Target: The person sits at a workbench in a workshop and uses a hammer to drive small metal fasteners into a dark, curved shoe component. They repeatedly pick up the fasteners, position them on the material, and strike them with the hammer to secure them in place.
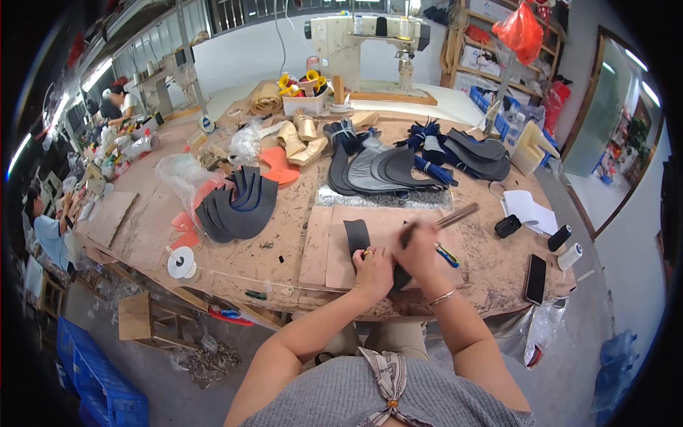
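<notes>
My left hand [373, 272] presses a curved dark grey material piece [356, 235] down on a pale work board [320, 249], its fingers bent together over the lower part. A ring shows on one finger. Close beside it, my right hand [418, 249] is smeared by motion and closed around a hammer-like tool with a brown handle [459, 215]. The handle sticks out to the upper right; the tool's other end is too blurred to make out. More dark material shows under my hands. A blue and yellow cutter [447, 255] lies just right of my right hand.
Stacked dark grey pieces [238, 206] lie left of the board; more stacks [380, 167] with blue bundles lie behind it. A white spool [181, 262] is at the left, a phone [535, 279] and thread cones [569, 257] at the right. A sewing machine [370, 43] stands behind.
</notes>
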The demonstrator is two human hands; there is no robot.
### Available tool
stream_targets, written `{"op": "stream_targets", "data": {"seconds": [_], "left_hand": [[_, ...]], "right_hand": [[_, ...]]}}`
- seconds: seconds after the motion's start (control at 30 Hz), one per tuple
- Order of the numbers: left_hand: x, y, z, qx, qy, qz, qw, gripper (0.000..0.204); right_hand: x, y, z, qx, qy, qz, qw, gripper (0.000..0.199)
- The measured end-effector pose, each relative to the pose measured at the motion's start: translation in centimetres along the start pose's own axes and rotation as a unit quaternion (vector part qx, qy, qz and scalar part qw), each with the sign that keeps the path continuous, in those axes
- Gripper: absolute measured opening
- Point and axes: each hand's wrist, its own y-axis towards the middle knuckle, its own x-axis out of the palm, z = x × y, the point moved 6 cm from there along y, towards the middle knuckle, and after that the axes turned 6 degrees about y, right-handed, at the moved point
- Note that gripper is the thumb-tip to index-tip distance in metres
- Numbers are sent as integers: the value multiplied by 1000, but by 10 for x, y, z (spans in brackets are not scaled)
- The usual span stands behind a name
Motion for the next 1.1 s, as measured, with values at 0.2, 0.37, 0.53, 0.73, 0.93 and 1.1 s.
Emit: {"op": "stream_targets", "data": {"seconds": [0.2, 0.37, 0.53, 0.73, 0.93, 1.1], "left_hand": [[-66, -29, -19, 102, -159, 122, 974, 20], [-73, -76, -53, 141, -80, 36, 986, 19], [-77, -61, -89, 101, -154, 51, 982, 14], [-107, -27, -202, -65, -178, -183, 965, 16], [-165, 21, -225, 8, 82, 100, 992, 24], [-108, 56, -50, 226, 41, -133, 964, 22]], "right_hand": [[-9, -7, 16, 46, 89, -21, 995, 17], [-8, -5, 10, 61, 101, -12, 993, 18], [-8, -11, 17, 71, 100, 3, 992, 18], [-9, -11, 19, 68, 108, 6, 992, 19], [-11, -10, 16, 68, 117, 15, 991, 20], [-10, -12, 19, 64, 101, 11, 993, 20]]}}
